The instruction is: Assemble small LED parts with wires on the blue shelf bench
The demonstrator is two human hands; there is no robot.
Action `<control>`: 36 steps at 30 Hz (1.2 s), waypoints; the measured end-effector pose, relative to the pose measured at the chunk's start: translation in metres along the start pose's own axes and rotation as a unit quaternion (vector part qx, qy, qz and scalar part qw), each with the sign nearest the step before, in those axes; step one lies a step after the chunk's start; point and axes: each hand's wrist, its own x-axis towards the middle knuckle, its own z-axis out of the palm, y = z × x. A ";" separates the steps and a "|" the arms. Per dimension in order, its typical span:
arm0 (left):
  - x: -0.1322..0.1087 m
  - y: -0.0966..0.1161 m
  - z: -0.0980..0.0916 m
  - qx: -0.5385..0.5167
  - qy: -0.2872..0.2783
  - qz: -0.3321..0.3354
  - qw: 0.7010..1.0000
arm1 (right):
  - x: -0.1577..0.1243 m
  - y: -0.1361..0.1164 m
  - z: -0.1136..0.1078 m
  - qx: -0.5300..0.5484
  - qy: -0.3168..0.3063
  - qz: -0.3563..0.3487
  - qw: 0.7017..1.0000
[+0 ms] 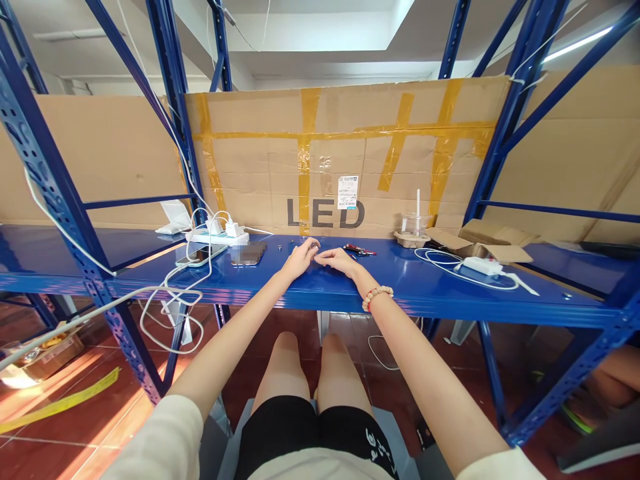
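My left hand (pixel 300 258) rests over the blue shelf top (pixel 270 283), its fingers bent and drawn together; whatever lies in them is too small to make out. Close beside it, my right hand (pixel 340 260) wears a beaded bracelet at the wrist and points its fingers toward the left fingertips. Its thumb and fingers are close together, and I cannot make out anything between them. A few tiny pieces (pixel 280 247) lie left of my hands. Just beyond my right hand is a small red and dark tool (pixel 360 251), its kind unclear.
A phone (pixel 249 254) and a white power strip (pixel 217 236) with tangled cables stand at left. To the right are a clear cup (pixel 414 224) in a cardboard holder, a white adapter (pixel 483 266) with its cable, and an opened cardboard box (pixel 493 235). Blue posts flank the shelf; a cardboard panel (pixel 240 167) backs it.
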 end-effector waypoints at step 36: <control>-0.003 0.017 -0.006 0.059 0.181 -0.212 0.959 | -0.002 -0.009 -0.017 -0.053 0.588 0.033 0.807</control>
